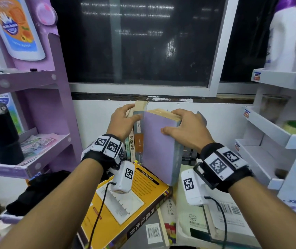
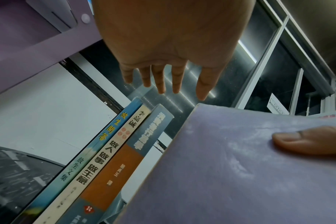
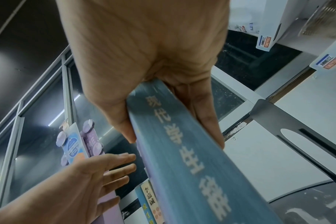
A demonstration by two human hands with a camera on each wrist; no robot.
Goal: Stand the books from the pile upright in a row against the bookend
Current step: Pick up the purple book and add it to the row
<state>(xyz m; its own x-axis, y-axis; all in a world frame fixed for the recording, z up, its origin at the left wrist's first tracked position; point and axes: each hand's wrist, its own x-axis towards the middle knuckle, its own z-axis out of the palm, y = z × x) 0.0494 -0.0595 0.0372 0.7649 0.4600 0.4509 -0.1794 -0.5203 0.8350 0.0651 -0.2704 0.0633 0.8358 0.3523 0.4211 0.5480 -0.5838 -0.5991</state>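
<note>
Below dark window: right hand grips thick lilac-covered, blue-spined book; left hand fingers spread.

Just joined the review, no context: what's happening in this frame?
A person is shelving books. The right hand grips a thick purple-covered book by its top, holding it upright beside three books already standing. The left hand, fingers straight, is at the tops of those. A metal bookend stands to the right. More books, including a yellow one, lie piled in front.
</note>
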